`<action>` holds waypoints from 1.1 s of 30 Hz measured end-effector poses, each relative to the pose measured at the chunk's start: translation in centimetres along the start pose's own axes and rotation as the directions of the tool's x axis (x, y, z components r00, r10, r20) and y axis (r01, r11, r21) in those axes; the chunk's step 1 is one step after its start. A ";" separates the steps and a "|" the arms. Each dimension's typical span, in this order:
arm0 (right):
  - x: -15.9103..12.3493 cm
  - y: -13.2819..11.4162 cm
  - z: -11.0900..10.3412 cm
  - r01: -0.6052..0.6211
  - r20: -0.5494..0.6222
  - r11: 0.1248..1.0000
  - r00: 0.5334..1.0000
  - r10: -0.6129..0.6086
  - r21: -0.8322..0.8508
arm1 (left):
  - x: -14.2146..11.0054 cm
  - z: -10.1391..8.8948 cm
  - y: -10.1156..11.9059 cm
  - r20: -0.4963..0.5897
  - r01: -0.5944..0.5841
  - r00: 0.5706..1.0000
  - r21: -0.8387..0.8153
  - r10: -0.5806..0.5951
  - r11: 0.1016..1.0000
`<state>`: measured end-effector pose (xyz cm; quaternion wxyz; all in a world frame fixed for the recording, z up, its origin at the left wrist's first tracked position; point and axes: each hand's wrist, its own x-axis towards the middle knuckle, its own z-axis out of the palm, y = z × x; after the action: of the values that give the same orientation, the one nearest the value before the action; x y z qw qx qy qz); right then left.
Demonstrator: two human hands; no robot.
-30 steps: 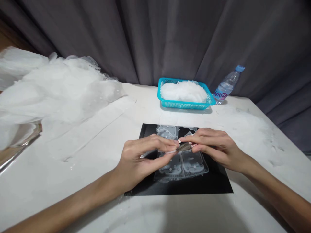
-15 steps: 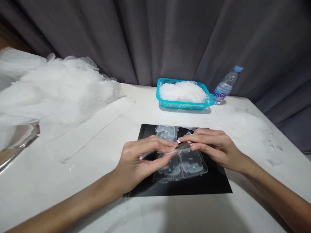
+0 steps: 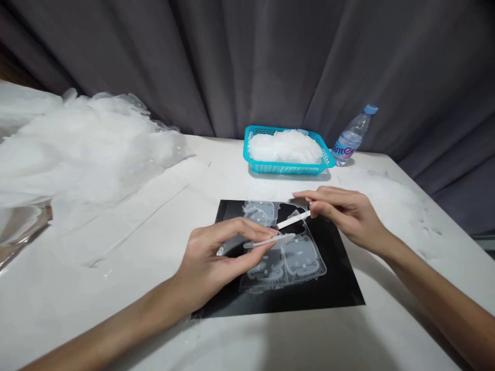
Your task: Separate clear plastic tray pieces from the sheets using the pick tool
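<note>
My left hand (image 3: 222, 252) pinches a thin, translucent white plastic piece (image 3: 276, 240) between thumb and fingers, nearly edge-on over the black mat (image 3: 340, 288). In my right hand (image 3: 344, 214) is a small knife with a slim white handle (image 3: 294, 220). The handle slants down toward my left fingertips, and a dark sliver, seemingly its blade, shows by the index finger. Whether the handle touches the plastic piece I cannot tell. Beneath both hands, a clear moulded plastic sheet (image 3: 303, 256) lies on the mat, with a cut-out gap at its upper right.
A turquoise basket (image 3: 290, 168) heaped with white plastic pieces stands at the back. Beside it is a water bottle (image 3: 351, 136). A large pile of translucent plastic (image 3: 88, 149) covers the table's left side, with a shiny brown wrapper (image 3: 25, 232) in front.
My right hand has drawn up and away from the plastic piece. The knife has turned in it: the dark blade pointed left before, and the white handle does now. My left hand keeps its pinch.
</note>
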<state>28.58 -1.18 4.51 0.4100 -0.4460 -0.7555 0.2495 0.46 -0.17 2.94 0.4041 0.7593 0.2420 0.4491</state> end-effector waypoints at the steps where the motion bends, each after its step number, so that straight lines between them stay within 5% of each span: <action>1: 0.2 0.8 -0.3 -0.036 -0.046 0.999 0.998 0.035 -0.029 | 0.0 0.0 0.0 -0.002 0.003 1.000 0.001 -0.003 1.000; 5: 0.4 5.5 -1.3 -0.204 -0.224 0.956 0.962 0.156 -0.209 | 0.1 0.0 0.0 -0.021 0.003 1.000 0.038 -0.003 0.999; 10: -0.8 9.8 -1.7 -0.336 -0.214 0.797 0.941 0.261 -0.503 | 0.1 0.1 -0.4 -0.026 -0.003 1.000 0.040 0.004 0.999; 17: -1.5 11.9 -1.6 -0.311 -0.279 0.675 0.947 0.160 -0.669 | -0.1 0.1 -0.5 -0.065 0.024 0.998 0.062 -0.020 0.998; 22: -1.8 13.0 -1.5 -0.270 -0.267 0.670 0.957 0.110 -0.691 | 0.1 -0.1 -0.1 -0.023 0.036 0.999 0.151 -0.033 0.988; 33: -1.8 13.2 -1.2 -0.179 -0.228 0.570 0.974 -0.015 -0.802 | -0.2 0.4 -0.9 -0.088 0.157 0.983 -0.017 -0.158 0.987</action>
<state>36.30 3.59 -5.38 0.2227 -0.6430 -0.7158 -0.1569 0.69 0.04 1.94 0.4309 0.7148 0.3169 0.4504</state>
